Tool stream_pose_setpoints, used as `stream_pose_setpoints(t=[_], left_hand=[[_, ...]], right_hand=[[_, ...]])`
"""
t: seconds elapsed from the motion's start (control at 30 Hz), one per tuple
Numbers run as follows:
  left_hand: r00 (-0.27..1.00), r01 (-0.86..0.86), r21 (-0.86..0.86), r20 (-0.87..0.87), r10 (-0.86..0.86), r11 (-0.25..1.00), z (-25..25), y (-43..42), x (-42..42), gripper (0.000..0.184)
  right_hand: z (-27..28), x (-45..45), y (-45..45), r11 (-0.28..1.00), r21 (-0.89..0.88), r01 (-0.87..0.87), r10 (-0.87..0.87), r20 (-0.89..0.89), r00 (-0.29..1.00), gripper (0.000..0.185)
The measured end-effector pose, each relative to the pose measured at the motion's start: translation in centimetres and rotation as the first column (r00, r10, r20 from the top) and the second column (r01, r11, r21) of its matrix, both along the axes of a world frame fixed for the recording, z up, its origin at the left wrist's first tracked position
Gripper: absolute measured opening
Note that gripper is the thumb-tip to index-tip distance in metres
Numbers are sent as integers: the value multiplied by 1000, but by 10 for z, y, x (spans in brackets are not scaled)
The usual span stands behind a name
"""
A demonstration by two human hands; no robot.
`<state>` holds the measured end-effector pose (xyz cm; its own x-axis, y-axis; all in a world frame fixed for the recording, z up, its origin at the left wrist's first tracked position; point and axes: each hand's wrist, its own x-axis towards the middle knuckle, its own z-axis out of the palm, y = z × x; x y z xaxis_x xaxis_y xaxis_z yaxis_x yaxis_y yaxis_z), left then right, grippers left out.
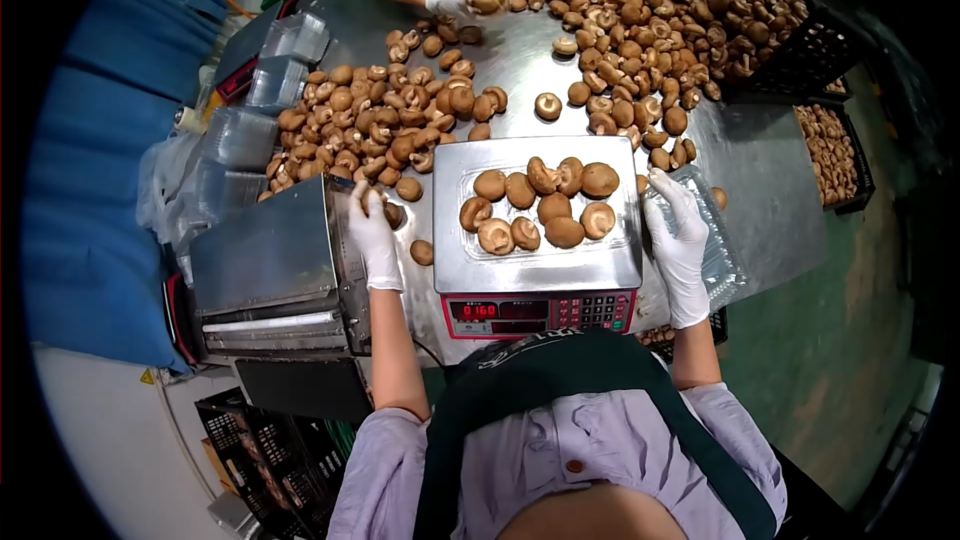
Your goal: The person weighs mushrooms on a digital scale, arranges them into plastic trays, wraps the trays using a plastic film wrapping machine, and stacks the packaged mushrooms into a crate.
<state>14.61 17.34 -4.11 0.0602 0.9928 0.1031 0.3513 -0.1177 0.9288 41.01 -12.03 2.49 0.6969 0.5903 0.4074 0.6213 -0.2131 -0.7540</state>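
Both my hands wear white gloves. My left hand is left of the scale, fingers stretched and slightly apart, beside a brown mushroom at the edge of a pile. My right hand is by the scale's right edge, fingers extended, its fingertips near a mushroom; I see nothing clearly gripped. Between my hands stands a digital scale with red figures that appear to read 0160. On its metal plate lies a clear plastic tray holding several shiitake mushrooms.
A mushroom pile lies behind my left hand, a larger heap at the back right. Clear trays are stacked left, others right. A metal machine stands left. Another person's gloved hand reaches in at the back.
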Motion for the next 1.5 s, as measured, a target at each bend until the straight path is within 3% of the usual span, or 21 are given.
stream_pose_setpoints(t=[0.07, 0.17, 0.3, 0.5, 0.63, 0.7, 0.77, 0.83, 0.87, 0.9, 0.93, 0.97, 1.03, 1.1, 1.13, 1.17, 1.2, 1.3, 1.33, 1.4, 1.5], left_hand=[[933, 114, 111, -352, -68, 987, -39, 6, -17, 38], [673, 368, 75, -709, -209, 927, -49, -4, -20, 49], [623, 393, 7, -737, -261, 919, -48, -6, -9, 50], [337, 398, -117, -904, -264, 910, -19, -19, -4, 50], [356, 423, -9, -918, -175, 906, -31, -15, -10, 41], [375, 438, 46, -917, -137, 898, -36, -14, -13, 40], [598, 432, 219, -796, -96, 875, -42, -8, -16, 37], [850, 314, 287, -510, -134, 905, -19, -11, -6, 35], [947, 223, 193, -275, -165, 956, -4, -17, 3, 36], [988, 152, 68, -22, -151, 986, 10, -24, 13, 36], [972, 194, -28, 141, -188, 981, 25, -30, 19, 37], [972, 194, -29, 144, -188, 981, 43, -41, 28, 37], [872, 422, 25, 262, -413, 906, 73, -66, 47, 37], [763, 647, 52, -53, -644, 761, 78, -80, 57, 38], [642, 741, 134, -433, -633, 658, 72, -86, 65, 42], [448, 835, 154, -749, -488, 529, 64, -91, 71, 47], [472, 813, 82, -673, -570, 576, 59, -95, 75, 57], [548, 802, 109, -525, -651, 587, 58, -87, 71, 59], [628, 767, 129, -352, -694, 629, 65, -85, 68, 57], [758, 651, 202, -216, -615, 732, 64, -74, 60, 48], [875, 472, 175, 25, -483, 864, 58, -55, 43, 42]], right_hand=[[2, -1, 4, 1000, 0, -20, 20, 18, 1000, 30], [2, -3, 9, 999, -5, -35, 35, 16, 999, 29], [3, -3, 10, 999, -9, -38, 38, 8, 999, 27], [-1, 2, 0, 999, -35, 6, -6, 11, 1000, 26], [0, 2, -4, 999, -29, 22, -22, -4, 1000, 26], [0, 3, -6, 1000, -16, 19, -19, -9, 1000, 26], [1, 5, -6, 1000, 2, 17, -17, -13, 1000, 25], [2, 5, -6, 1000, -1, 17, -17, -13, 1000, 25], [2, 5, -6, 1000, -1, 24, -25, -12, 1000, 25], [3, 5, -5, 1000, -10, 20, -20, -7, 1000, 24], [3, 5, -4, 1000, -20, 13, -13, -2, 1000, 24], [2, 5, -3, 1000, -21, 13, -13, 1, 1000, 24], [-3, 4, 1, 1000, 9, -12, 13, -32, 999, 22], [-2, 1, 5, 1000, 17, -18, 19, -33, 999, 21], [0, 0, 7, 1000, 10, -24, 25, -23, 999, 21], [1, -1, 7, 1000, 2, -30, 30, -13, 999, 20], [-1, -1, 8, 1000, 6, -29, 29, -4, 1000, 20], [4, -2, 5, 1000, -4, -10, 10, 22, 1000, 19], [2, -1, 3, 1000, -7, -6, 6, 20, 1000, 19], [-2, 2, -1, 1000, 26, -11, 11, 0, 1000, 19], [-3, 2, -3, 1000, 13, -6, 7, -24, 1000, 19]])
